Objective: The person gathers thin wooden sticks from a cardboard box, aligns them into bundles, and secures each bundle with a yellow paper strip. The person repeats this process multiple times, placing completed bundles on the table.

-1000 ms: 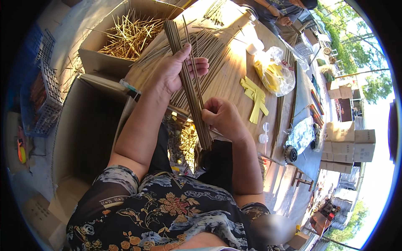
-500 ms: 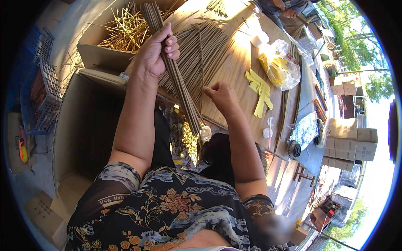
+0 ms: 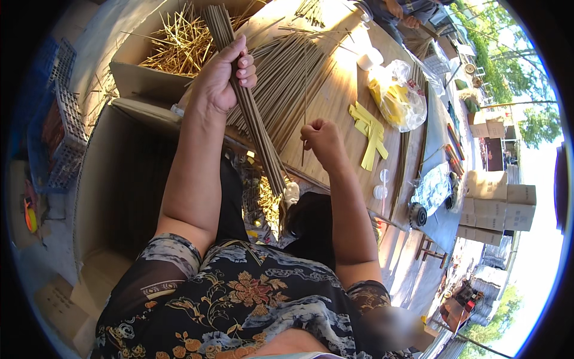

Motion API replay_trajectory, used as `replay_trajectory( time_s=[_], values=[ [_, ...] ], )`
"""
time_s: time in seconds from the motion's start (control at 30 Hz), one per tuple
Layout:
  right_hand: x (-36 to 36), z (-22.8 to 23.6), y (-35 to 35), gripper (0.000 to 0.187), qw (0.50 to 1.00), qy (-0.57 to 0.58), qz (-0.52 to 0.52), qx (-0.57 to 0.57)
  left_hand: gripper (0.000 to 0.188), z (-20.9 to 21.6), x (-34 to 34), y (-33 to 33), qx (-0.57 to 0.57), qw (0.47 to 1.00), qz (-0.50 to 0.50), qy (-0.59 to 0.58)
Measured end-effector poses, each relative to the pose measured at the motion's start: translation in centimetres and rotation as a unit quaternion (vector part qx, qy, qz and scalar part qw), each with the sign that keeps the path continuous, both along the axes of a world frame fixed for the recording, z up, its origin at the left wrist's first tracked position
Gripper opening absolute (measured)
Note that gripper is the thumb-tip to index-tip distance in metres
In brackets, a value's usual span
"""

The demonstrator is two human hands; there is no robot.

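My left hand is wrapped round a thick bundle of thin brown incense sticks, which slants from the far left down toward my lap. To its right, my right hand is pinched on a single incense stick that stands out above and below the fingers. Beyond both hands a spread of loose incense sticks lies fanned on the wooden table. Yellow paper strips lie right of my right hand.
A cardboard box of yellowish sticks stands far left, with a large open carton nearer. On the table are a clear bag with yellow contents and a white roll. Another person's hand shows at the far edge.
My right hand has moved slightly right and nearer, drawing the single stick away from the bundle. My left hand and its bundle have hardly moved.
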State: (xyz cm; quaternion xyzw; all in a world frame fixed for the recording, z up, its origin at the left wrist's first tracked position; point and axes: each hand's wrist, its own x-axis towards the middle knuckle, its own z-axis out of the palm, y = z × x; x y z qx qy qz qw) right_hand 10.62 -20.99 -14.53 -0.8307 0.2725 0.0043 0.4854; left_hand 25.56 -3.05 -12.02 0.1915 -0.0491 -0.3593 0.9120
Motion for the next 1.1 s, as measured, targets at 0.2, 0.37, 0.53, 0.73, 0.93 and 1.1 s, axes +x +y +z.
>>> replay_trajectory(
  time_s=[0.2, 0.37, 0.53, 0.73, 0.93, 1.1],
  values=[
    [5.6, 5.4, 0.8, 0.013, 0.994, -0.061, 0.089, -0.013, 0.026, 0.7, -0.2, 0.7, -0.244, 0.963, -0.082, -0.082],
    [12.9, 10.1, 3.2, 0.022, 0.929, -0.242, 0.12, 0.253, 0.027, 1.1, -0.3, 1.3, -0.25, 0.959, -0.079, -0.107],
    [9.8, 6.4, -1.5, 0.022, 0.996, -0.057, 0.067, -0.03, 0.025, 0.8, -0.2, 0.9, -0.215, 0.973, -0.069, -0.057],
    [5.4, -0.7, -3.1, 0.052, 0.979, 0.159, 0.01, -0.124, 0.023, 0.4, -0.2, -0.1, -0.156, 0.984, -0.066, -0.049],
    [8.3, -0.5, -1.5, 0.044, 0.987, 0.084, 0.036, -0.135, 0.024, 0.3, -0.6, -0.5, -0.116, 0.992, -0.045, -0.024],
    [9.3, 0.1, -1.4, 0.03, 0.991, 0.131, -0.003, -0.035, 0.024, 0.4, -0.6, -0.4, -0.114, 0.993, -0.04, -0.02]
  ],
)
